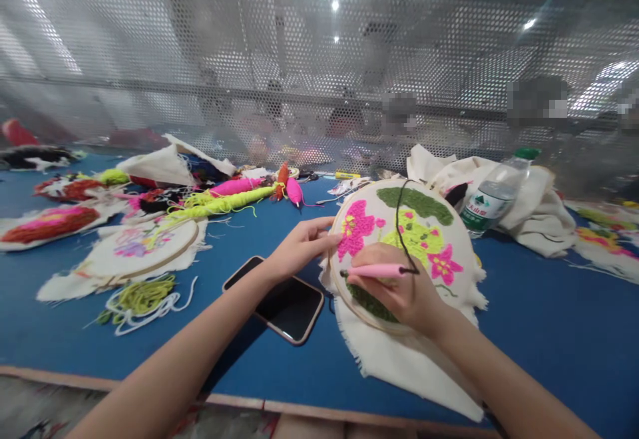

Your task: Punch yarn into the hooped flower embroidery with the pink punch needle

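Note:
A round embroidery hoop [466, 226] with cream cloth leans in front of me, worked in pink flowers, a lime-yellow shape and dark green patches. At its left rim my left hand [309, 245] grips the edge, with the thumb on the cloth side and other fingers partly hidden behind. My right hand [399, 286] is closed round a pink punch needle [377, 271], whose tip points left at the cloth near the lower-left green patch. Dark green yarn [399, 216] runs from the needle's back end and loops up over the hoop. Loose fringed cloth [399, 366] hangs below the hoop.
Beneath my left forearm lies a phone [289, 309]. A second hoop [174, 253] and coiled green yarn [144, 296] are to the left, with lime yarn [224, 203] behind. A water bottle [494, 193] stands right by crumpled cloth [534, 219]. A perforated metal screen [299, 60] borders the blue table.

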Demonstrator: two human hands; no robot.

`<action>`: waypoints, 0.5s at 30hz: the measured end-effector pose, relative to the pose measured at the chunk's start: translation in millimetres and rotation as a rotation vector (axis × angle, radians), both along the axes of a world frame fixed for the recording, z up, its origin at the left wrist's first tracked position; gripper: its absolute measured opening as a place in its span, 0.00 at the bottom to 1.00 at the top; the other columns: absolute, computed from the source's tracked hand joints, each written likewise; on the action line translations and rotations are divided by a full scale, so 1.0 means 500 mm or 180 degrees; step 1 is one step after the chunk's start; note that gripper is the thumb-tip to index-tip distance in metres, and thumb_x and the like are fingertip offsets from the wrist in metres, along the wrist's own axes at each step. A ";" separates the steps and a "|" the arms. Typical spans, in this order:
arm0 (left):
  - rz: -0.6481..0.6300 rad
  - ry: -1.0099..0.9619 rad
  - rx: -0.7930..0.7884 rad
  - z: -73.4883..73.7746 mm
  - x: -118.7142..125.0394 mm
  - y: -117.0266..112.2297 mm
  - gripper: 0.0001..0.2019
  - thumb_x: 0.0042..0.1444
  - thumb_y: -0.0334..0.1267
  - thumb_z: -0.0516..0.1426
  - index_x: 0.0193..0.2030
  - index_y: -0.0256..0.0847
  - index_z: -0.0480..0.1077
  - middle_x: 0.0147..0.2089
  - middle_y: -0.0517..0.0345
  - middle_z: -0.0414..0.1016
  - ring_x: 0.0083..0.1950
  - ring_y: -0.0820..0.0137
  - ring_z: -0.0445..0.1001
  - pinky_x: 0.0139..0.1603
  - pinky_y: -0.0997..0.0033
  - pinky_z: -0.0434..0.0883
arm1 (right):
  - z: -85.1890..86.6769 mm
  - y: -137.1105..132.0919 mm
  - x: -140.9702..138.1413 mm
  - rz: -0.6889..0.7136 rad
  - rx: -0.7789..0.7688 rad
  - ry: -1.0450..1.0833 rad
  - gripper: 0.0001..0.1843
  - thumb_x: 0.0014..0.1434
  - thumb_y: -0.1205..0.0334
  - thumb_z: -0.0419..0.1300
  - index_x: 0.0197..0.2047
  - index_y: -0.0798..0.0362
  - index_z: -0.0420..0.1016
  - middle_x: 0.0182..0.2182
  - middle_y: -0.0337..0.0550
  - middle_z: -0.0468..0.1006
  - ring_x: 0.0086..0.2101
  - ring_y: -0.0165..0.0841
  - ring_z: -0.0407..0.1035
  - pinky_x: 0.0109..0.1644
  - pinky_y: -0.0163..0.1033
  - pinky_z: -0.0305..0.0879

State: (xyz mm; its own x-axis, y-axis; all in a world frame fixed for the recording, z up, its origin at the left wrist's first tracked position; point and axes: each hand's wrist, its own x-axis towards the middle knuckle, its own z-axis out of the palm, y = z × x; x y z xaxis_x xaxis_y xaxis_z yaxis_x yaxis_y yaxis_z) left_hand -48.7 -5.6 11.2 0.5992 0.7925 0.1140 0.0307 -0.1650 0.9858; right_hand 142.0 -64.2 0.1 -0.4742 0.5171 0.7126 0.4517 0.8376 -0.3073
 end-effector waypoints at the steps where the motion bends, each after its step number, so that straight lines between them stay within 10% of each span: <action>1: 0.0024 -0.0024 -0.0036 -0.001 0.000 0.000 0.21 0.54 0.44 0.57 0.52 0.35 0.67 0.31 0.60 0.71 0.25 0.77 0.61 0.25 0.78 0.59 | 0.000 -0.003 -0.003 -0.0066 -0.0009 -0.0110 0.02 0.60 0.65 0.57 0.36 0.52 0.71 0.32 0.42 0.77 0.35 0.33 0.71 0.40 0.38 0.66; 15: 0.0838 0.1013 0.1214 -0.015 0.001 0.006 0.18 0.58 0.51 0.50 0.32 0.37 0.66 0.28 0.64 0.64 0.29 0.74 0.60 0.30 0.75 0.59 | -0.029 -0.003 -0.020 -0.0044 0.0114 -0.0594 0.04 0.59 0.65 0.55 0.39 0.53 0.67 0.34 0.47 0.75 0.37 0.36 0.68 0.41 0.40 0.63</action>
State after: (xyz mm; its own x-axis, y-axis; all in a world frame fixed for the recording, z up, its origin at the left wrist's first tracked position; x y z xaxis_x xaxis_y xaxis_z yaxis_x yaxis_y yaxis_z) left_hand -48.1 -2.6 3.9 0.4384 0.8580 0.2677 0.4054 -0.4546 0.7931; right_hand 132.1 -65.4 -14.2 -0.5929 0.5003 0.6310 0.5096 0.8398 -0.1870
